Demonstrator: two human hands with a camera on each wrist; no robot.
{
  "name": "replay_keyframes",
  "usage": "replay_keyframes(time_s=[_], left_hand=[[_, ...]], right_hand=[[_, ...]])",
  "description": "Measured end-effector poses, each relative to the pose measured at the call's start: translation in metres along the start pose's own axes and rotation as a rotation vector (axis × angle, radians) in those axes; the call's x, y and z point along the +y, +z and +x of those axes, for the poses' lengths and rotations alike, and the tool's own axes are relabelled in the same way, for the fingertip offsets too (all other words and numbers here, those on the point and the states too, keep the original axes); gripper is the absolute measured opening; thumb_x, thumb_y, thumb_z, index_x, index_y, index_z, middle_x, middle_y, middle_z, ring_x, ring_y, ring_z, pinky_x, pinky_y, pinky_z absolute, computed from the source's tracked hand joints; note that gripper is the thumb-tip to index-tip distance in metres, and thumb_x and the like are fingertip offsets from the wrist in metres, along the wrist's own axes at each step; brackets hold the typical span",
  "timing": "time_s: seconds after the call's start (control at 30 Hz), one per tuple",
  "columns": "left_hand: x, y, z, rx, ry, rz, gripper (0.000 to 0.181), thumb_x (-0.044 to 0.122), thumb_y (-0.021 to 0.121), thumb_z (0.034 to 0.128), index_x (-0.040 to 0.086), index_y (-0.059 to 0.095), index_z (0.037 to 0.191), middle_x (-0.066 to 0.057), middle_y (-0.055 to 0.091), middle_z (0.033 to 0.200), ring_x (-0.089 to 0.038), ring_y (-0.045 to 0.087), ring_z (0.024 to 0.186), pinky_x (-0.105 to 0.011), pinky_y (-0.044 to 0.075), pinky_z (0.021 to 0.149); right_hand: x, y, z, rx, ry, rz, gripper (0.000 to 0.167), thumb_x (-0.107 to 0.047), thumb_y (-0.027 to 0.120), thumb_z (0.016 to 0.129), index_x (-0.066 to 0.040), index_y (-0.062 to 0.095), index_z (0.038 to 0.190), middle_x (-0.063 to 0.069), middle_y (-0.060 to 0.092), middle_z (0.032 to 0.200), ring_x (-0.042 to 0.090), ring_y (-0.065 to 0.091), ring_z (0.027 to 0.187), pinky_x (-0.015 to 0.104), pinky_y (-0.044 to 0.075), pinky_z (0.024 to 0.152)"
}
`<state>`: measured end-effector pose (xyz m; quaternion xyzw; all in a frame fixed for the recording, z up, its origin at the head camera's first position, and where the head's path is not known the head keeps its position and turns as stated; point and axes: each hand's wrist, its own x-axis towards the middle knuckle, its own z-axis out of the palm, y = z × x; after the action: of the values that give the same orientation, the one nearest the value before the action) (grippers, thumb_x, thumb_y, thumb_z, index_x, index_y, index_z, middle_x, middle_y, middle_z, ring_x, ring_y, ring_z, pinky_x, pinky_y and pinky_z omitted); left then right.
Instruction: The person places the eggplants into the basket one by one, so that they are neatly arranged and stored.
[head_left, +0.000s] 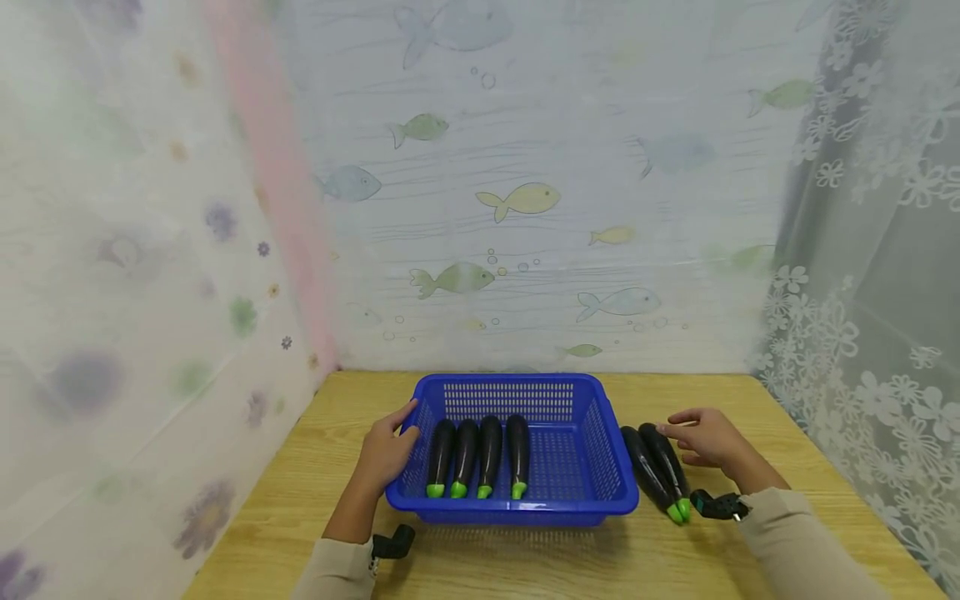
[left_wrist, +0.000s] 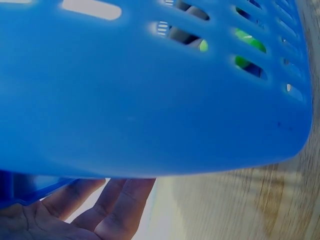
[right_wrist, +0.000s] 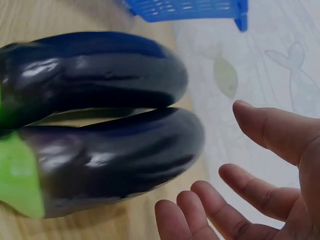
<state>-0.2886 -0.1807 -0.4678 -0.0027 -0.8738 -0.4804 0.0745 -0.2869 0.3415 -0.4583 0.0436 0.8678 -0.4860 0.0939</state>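
Observation:
A blue plastic basket (head_left: pixel 525 505) stands on the table, with several dark eggplants (head_left: pixel 490 454) side by side in its left half, green stem ends toward me. My left hand (head_left: pixel 387 450) holds the basket's left rim, thumb over the edge; in the left wrist view its fingers (left_wrist: pixel 127 207) show partly behind the blue wall. Two more eggplants (head_left: pixel 651 475) lie together on the table, right of the basket. Just beside their far ends is my right hand (head_left: pixel 708 437). The right wrist view shows its fingers spread, apart from the eggplants (right_wrist: pixel 115 160), holding nothing.
The wooden table (head_left: pixel 300 517) carries the basket and loose eggplants. Behind it hangs a fish-print curtain (head_left: pixel 525 250); a floral sheet (head_left: pixel 135 292) is on the left and a lace-patterned curtain (head_left: pixel 885 375) on the right. Each wrist wears a small black device (head_left: pixel 718 505).

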Motion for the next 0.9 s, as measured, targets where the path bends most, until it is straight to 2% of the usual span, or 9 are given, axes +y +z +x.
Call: replay_keyframes(time_s=[0.27,0.47,0.7,0.9], left_hand=[[0.0,-0.001,0.0,-0.009,-0.006,-0.002,0.056,0.025,0.055,0.1,0.022,0.05,0.155,-0.019,0.047,0.159,-0.04,0.06,0.129,-0.058,0.056,0.097],[0.001,-0.001,0.0,-0.017,-0.003,-0.012,0.056,0.025,0.055,0.1001,0.022,0.049,0.156,-0.018,0.045,0.16,-0.043,0.055,0.137,-0.061,0.053,0.102],[0.0,-0.001,0.0,0.004,0.022,0.013,0.057,0.022,0.056,0.0981,0.022,0.051,0.155,-0.017,0.049,0.157,-0.04,0.053,0.139,-0.058,0.052,0.103],[0.0,0.0,0.001,0.004,0.034,0.005,0.057,0.021,0.056,0.098,0.021,0.051,0.154,-0.018,0.05,0.157,-0.037,0.059,0.131,-0.05,0.057,0.093]], right_hand=[[0.009,0.008,0.0,-0.002,0.012,0.016,0.075,-0.038,0.066,0.1,0.016,0.043,0.147,0.038,0.049,0.145,0.042,0.065,0.122,0.042,0.063,0.085],[0.012,0.011,0.001,-0.015,0.016,0.005,0.075,-0.039,0.065,0.1,0.015,0.043,0.147,0.038,0.045,0.15,0.05,0.055,0.132,0.043,0.062,0.089],[0.015,0.012,0.003,-0.008,0.017,0.0,0.072,-0.035,0.067,0.1,0.015,0.045,0.146,0.039,0.046,0.148,0.048,0.059,0.126,0.043,0.062,0.087],[0.012,0.011,0.001,0.004,0.017,0.011,0.068,-0.032,0.067,0.1,0.015,0.047,0.144,0.037,0.05,0.144,0.039,0.065,0.118,0.043,0.063,0.085]])
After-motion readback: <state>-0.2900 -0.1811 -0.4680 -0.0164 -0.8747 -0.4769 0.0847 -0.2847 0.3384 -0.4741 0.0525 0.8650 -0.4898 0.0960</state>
